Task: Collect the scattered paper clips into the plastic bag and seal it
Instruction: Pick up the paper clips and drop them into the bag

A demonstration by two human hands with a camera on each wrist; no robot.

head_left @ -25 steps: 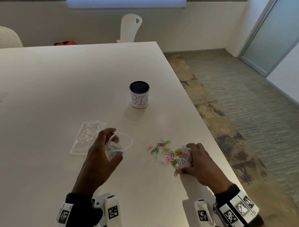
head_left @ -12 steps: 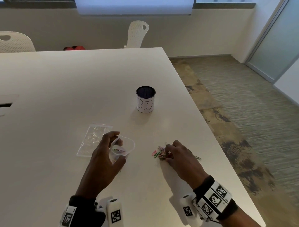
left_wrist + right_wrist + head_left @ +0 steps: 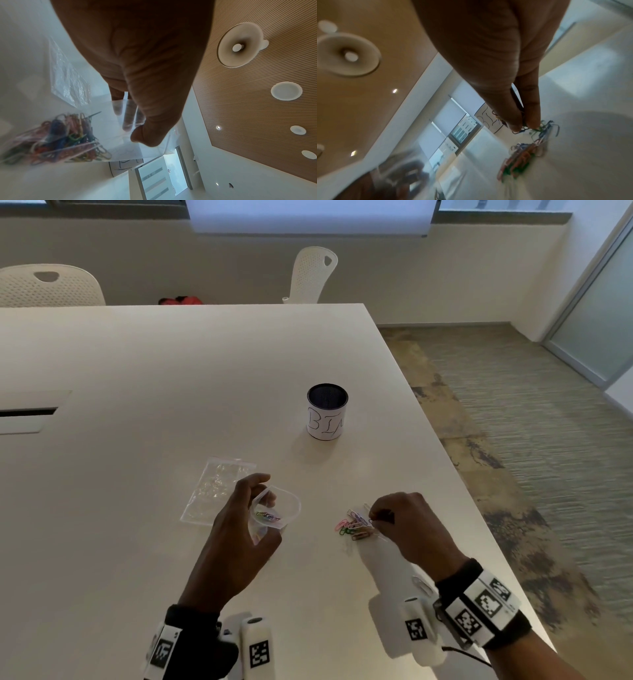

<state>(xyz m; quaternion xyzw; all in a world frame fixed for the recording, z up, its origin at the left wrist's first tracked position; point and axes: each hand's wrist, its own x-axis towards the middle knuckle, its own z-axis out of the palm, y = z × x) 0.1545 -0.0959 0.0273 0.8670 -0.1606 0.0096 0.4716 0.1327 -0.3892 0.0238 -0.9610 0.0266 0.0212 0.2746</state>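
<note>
**Clips to the right of the bag mouth, right hand already on them**

The loose paper clips (image 3: 354, 525) lie bunched in a small coloured heap on the surface (image 3: 137, 371), near its right edge. The heap runs roughly left-to-right, its right end tucked under the fingertips of the right hand (image 3: 404, 525). In the right wrist view thumb and forefinger are pressed together on a few clips at the top of the heap, with more trailing below (how many are actually caught I cannot tell; the picture is blurred).

The plastic bag (image 3: 274, 513) is to the left of the heap, apart from it, with bare surface between. The left hand (image 3: 239, 529) holds it up by the rim: in the left wrist view the thumb lies on the outside of the film and the fingers show through from inside, so the mouth is propped open. The mouth faces up and somewhat toward the right hand. A wad of clips already sits in the bottom of the bag.

The relation that matters: the bag opening lies directly left of the pinching hand, at about the same depth from the person. The carry, as I judge it, is a short sideways move left and a little up over the rim. The right hand is the nearer to the heap; the left is committed to the bag.

Further out: a second clear bag (image 3: 214, 491) lies flat just left of the left hand, and a labelled cup (image 3: 327, 416) stands beyond, well apart.
</note>
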